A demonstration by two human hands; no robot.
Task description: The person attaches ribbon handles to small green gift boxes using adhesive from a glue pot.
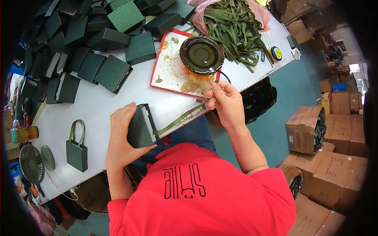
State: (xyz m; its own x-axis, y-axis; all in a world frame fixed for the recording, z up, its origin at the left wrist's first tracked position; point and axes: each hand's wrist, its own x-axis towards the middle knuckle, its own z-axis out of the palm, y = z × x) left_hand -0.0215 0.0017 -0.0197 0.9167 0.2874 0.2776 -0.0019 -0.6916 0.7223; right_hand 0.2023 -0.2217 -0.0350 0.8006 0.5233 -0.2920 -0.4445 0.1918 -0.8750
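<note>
My left hand (119, 135) grips a small dark green box-shaped bag (139, 129), tilted at the table's near edge with its pale-edged open side facing right. From that side a green ribbon strap (177, 120) stretches toward my right hand (225, 101). Thumb and fingers of the right hand are pinched on the ribbon's free end, just beside a round dark pot (201, 55) with amber, glue-like drips below it. The pot stands on a red-rimmed white tray (159, 67). A finished-looking green bag with a looped handle (77, 151) stands at left.
Many green boxes (114, 72) are heaped at the upper left. A pink plastic bag (201, 17) holds a pile of green ribbons (232, 29). A yellow-and-blue round tape (276, 54) lies at right. A small fan (32, 164) is at left; cardboard cartons (330, 173) stack on the floor.
</note>
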